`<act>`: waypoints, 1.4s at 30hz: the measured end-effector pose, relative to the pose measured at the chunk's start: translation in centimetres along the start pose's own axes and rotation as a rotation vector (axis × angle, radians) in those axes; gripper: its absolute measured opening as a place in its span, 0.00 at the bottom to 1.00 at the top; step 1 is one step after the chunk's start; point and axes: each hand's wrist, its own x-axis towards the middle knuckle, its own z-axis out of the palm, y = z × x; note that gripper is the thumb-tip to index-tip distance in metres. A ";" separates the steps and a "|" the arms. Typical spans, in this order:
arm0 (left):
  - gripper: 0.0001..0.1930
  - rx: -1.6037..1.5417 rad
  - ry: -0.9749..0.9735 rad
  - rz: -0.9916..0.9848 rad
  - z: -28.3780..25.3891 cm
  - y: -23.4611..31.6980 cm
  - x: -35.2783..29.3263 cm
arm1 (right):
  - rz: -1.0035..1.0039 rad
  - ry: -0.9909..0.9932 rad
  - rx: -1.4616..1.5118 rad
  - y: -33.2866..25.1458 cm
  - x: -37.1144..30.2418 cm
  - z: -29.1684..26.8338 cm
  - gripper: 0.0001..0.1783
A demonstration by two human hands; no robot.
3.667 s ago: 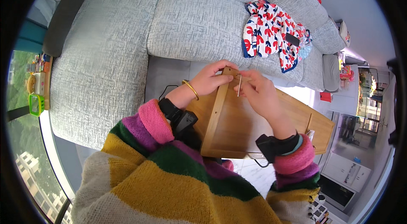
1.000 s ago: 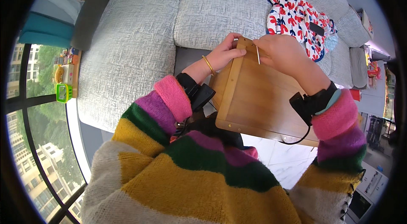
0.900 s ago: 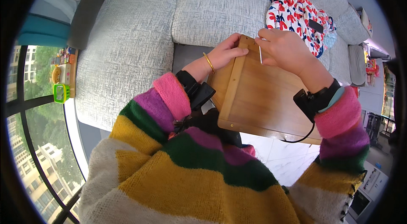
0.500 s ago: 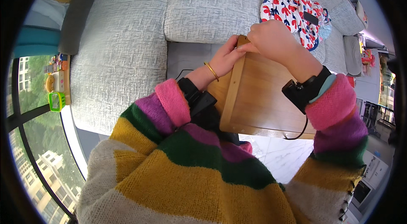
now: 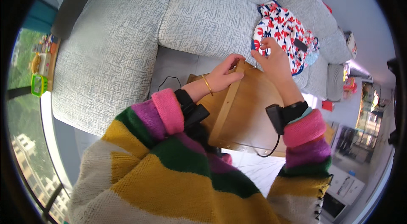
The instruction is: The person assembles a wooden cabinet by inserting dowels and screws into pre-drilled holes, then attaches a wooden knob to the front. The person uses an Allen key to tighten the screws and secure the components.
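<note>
A brown wooden panel (image 5: 254,105) with a lighter wooden strip (image 5: 226,107) along its edge stands in front of me. My left hand (image 5: 224,75) grips the far end of that strip, thumb on the near face and fingers over the other side. A gold bangle (image 5: 207,85) circles the left wrist. Off the wood, a little beyond its far corner, my right hand (image 5: 271,61) is raised with loosely curled fingers, thumb and forefinger apart. I make out nothing in it. Both wrists wear black strapped devices, and a cable (image 5: 271,152) hangs from the right one.
A grey patterned sofa (image 5: 207,16) wraps round the far and left sides. On it lie a red, white and navy patterned cloth (image 5: 277,27) and a dark phone (image 5: 300,45). At the left, a green plastic basket (image 5: 39,85) stands by the window. A black cable (image 5: 169,78) lies on the floor.
My right hand has come away from the left hand and the wood's far corner, and its fingers have loosened. My left hand stays on the strip. The whole view has tilted and shifted.
</note>
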 end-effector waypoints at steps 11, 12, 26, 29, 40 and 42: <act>0.23 -0.207 -0.166 -0.173 -0.6 0.2 0.2 | -0.784 -0.251 -0.412 -0.7 0.9 -3.9 0.16; 0.23 -0.199 -0.166 -0.169 -0.6 0.1 0.2 | -0.817 -0.266 -0.427 -0.7 1.1 -3.8 0.16; 0.20 -0.208 -0.143 -0.134 -0.4 -0.9 0.2 | 0.438 -0.226 0.247 -3.6 -4.4 0.2 0.09; 0.25 -0.165 -0.172 -0.169 -1.0 -1.2 0.3 | 0.545 -0.150 0.439 -3.9 -5.0 1.0 0.09; 0.22 -0.091 -0.125 -0.235 -1.0 -0.2 0.3 | -0.401 -0.496 -0.540 -3.3 -3.0 -3.7 0.23; 0.23 -0.030 -0.152 -0.252 -1.3 0.3 0.4 | -0.532 -0.519 -0.626 -3.5 -2.2 -4.0 0.21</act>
